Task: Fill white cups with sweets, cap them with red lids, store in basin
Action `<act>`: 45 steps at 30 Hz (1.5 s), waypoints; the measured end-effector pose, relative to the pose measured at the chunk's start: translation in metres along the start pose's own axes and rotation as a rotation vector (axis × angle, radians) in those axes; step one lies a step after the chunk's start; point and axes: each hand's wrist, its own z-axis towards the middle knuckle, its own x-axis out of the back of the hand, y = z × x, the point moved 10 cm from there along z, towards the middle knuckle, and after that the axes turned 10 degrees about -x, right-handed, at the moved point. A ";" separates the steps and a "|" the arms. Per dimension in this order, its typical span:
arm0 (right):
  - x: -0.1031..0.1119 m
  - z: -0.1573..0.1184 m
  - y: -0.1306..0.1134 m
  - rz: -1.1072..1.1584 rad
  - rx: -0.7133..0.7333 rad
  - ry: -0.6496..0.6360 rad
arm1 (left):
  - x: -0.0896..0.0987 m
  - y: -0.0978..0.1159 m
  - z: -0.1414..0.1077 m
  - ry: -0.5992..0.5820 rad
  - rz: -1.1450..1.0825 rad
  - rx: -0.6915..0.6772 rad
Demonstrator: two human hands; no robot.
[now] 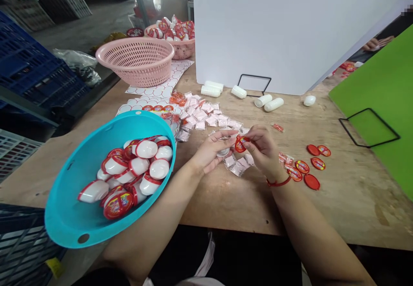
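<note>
My left hand grips a small white plastic capsule. My right fingers pinch a red oval sticker right by it, its long side tipping far right. Little white packets lie just past my hands, loose red stickers lie right, and a big teal plastic bowl sits left.

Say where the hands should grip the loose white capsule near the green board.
Probably across the middle of the capsule, coming down from above with the right hand. It lies on its side on the wooden table, so its top and flanks are exposed, while the rounded ends could slip.
</note>
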 end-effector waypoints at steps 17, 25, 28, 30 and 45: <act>-0.013 -0.002 -0.035 -0.346 0.235 -0.106 | -0.003 0.008 0.001 0.038 0.069 -0.148; -0.021 -0.001 -0.016 -0.376 0.028 -0.067 | 0.013 0.020 0.001 0.154 0.376 -0.312; -0.019 0.001 0.004 -0.166 -0.136 -0.062 | 0.006 0.020 0.003 0.096 0.323 -0.310; -0.024 0.001 0.017 0.088 -0.242 -0.114 | -0.001 0.018 0.005 0.038 0.241 -0.280; -0.028 0.000 0.023 0.272 -0.328 -0.243 | 0.005 0.014 0.007 -0.003 0.243 -0.200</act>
